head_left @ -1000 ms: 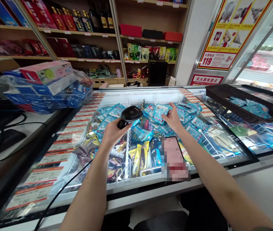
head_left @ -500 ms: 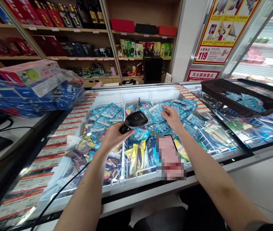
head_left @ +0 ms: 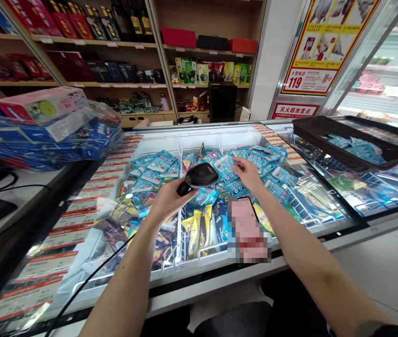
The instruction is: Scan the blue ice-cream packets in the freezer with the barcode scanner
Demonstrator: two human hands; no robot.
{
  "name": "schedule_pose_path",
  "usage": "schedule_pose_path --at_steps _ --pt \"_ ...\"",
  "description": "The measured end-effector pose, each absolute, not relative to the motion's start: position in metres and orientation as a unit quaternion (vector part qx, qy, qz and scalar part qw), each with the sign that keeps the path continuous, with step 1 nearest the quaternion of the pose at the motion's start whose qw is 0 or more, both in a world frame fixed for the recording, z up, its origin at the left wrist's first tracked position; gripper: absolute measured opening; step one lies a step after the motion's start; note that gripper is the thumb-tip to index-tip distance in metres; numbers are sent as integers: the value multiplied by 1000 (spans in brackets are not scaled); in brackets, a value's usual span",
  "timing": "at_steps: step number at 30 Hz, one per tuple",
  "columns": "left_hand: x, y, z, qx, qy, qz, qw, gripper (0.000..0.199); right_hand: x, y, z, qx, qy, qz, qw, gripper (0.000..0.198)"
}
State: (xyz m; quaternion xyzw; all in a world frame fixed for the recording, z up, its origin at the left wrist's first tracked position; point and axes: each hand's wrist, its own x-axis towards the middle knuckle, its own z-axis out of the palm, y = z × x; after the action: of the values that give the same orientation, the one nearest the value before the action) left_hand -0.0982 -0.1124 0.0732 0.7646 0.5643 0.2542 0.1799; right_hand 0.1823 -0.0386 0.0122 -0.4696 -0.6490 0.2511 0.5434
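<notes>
My left hand is wrapped round the handle of a black corded barcode scanner, its head pointing right. Between the fingertips of my right hand is the edge of a light blue packet, its white barcode label facing up. The scanner head is just left of this packet, apart from the label. Many similar blue packets lie loose below and around both hands on the freezer's contents. A phone, partly pixelated, rests near the front edge below my right wrist. Yellow-wrapped ice creams stand beside it.
The chest freezer has white wire dividers and price strips on its left glass. A dark basket with more blue packets is at right. Plastic-wrapped boxes are piled at left. The scanner's cord trails past my left forearm.
My right hand has shifted slightly left with the blue packet, bringing it closer to the scanner. The scanner has moved a little to the right.
</notes>
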Motion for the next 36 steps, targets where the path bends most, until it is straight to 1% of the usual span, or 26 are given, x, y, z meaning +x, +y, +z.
schedule_pose_path --at_steps 7,12,16,20,24,27,36 --pt "-98 -112 72 762 566 259 177 44 184 -35 7 -474 -647 239 547 37" --pt "-99 -111 71 754 578 259 172 46 186 -40 13 -487 -644 215 549 40" --pt "-106 -107 69 741 592 265 170 48 192 -45 21 -545 -634 134 532 43" --pt "-120 -100 65 718 619 286 142 49 196 -48 22 -594 -638 51 487 44" --pt "-132 -94 63 678 655 313 119 49 193 -51 20 -590 -676 -17 441 38" --pt "-139 -92 63 655 674 321 117 48 191 -52 19 -587 -686 -61 425 35" --pt "-153 -91 60 634 688 334 115 48 188 -53 20 -576 -682 -63 446 31"
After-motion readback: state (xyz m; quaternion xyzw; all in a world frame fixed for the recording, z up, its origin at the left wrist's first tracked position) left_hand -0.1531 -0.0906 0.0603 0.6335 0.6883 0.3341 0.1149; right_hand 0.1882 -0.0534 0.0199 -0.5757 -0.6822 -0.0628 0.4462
